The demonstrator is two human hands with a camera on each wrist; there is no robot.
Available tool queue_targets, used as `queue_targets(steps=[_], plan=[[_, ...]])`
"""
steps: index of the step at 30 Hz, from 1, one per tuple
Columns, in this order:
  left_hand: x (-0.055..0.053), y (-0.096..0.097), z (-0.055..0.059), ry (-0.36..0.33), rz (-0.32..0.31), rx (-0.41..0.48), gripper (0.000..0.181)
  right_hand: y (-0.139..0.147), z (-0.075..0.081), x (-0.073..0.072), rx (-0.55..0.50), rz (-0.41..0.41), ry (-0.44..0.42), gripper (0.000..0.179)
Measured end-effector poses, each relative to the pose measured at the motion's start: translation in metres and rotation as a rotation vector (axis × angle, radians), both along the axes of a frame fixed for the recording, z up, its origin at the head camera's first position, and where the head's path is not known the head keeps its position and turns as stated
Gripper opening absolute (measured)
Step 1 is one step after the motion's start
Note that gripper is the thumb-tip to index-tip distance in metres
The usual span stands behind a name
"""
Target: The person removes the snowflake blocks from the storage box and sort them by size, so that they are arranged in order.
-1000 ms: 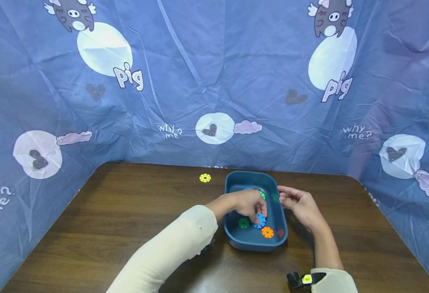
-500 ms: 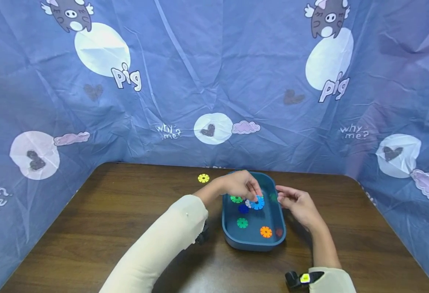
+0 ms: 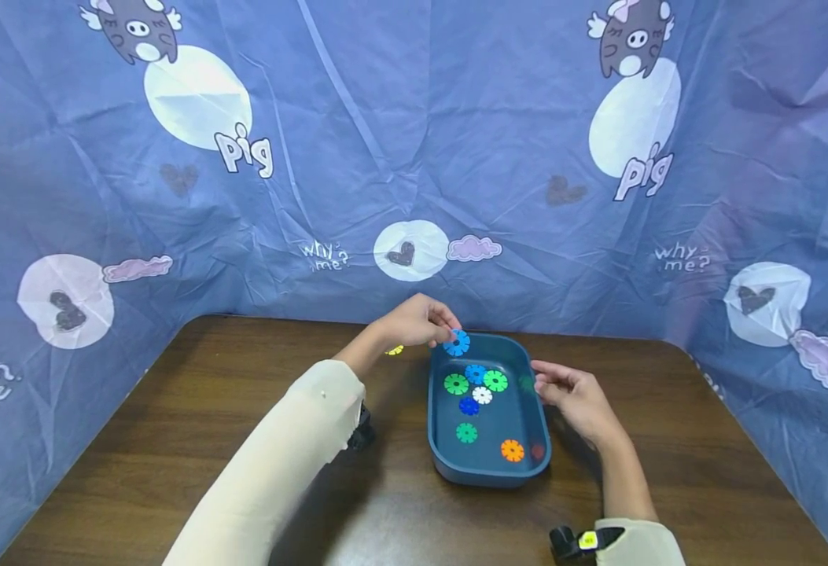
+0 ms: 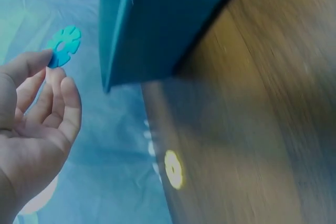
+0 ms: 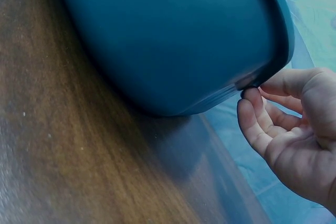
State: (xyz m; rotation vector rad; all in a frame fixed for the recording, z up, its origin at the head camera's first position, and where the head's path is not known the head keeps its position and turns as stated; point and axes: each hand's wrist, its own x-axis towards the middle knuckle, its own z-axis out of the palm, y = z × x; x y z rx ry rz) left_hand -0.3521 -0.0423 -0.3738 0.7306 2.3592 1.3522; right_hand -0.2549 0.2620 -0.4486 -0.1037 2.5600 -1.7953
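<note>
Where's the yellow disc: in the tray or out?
Out: the yellow notched disc lies on the wooden tabletop, apart from the blue tray.

"pig" and "why me?" on blue cloth [image 3: 414, 141]

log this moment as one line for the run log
left hand: pinches blue disc by far-left corner of bin | right hand: touches its right side | yellow disc: on table

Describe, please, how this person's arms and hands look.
The left hand and right hand are ungloved. The left sleeve and right sleeve are cream. By the latter sits a black camera on a black strap with a yellow label; another black device partly shows under the left sleeve.
</note>
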Motion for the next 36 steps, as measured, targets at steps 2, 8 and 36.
queue_targets(steps=[2,8,36], plan=[[-0.003,-0.008,-0.002,0.013,0.046,0.011,0.014,0.000,-0.001,0.000,-0.003,0.001,0.009,0.040],[-0.012,-0.033,-0.012,-0.010,0.204,0.093,0.017,0.002,-0.001,0.001,0.010,0.000,0.006,0.040],[-0.020,-0.102,-0.070,-0.158,0.741,0.340,0.025,-0.001,0.002,0.001,0.009,0.010,-0.012,0.043]])
